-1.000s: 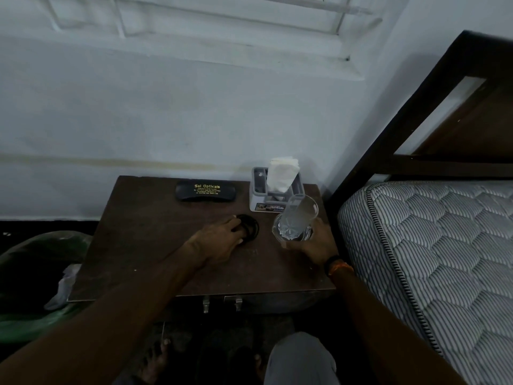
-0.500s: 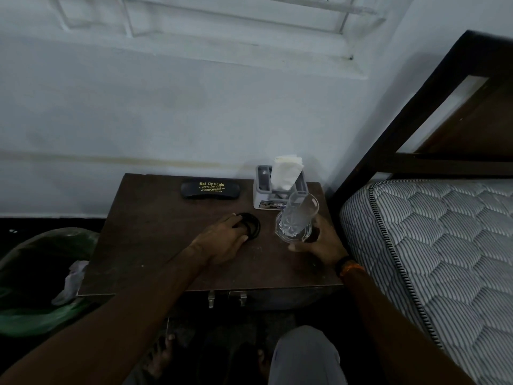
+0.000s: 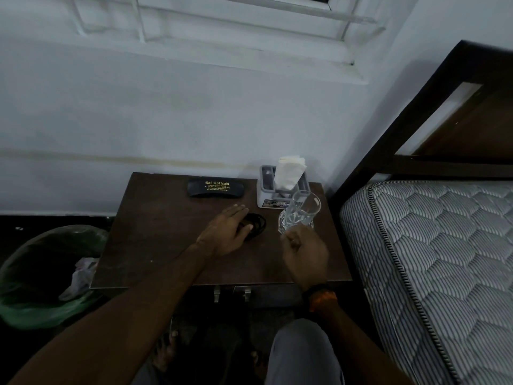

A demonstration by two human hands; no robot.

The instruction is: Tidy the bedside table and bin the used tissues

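On the dark wooden bedside table (image 3: 155,245), my left hand (image 3: 224,232) lies flat, fingers stretched out, on a black coiled ring-shaped thing (image 3: 256,225), covering its left part. My right hand (image 3: 304,250) pinches the base of a clear cut glass (image 3: 299,212), which leans to the right just in front of a grey tissue holder (image 3: 266,194). White tissues (image 3: 290,170) stick up out of the holder. A black spectacle case (image 3: 215,188) with gold lettering lies at the back of the table.
A bin lined with a green bag (image 3: 36,276) stands on the floor left of the table, with crumpled tissue (image 3: 80,276) at its rim. A striped mattress (image 3: 444,259) and dark bed frame (image 3: 388,134) adjoin the table's right side. The wall is right behind.
My left hand's fingers have straightened from curled to flat over the black ring. My right hand has slid from the glass's side to its base. The camera has tilted slightly.
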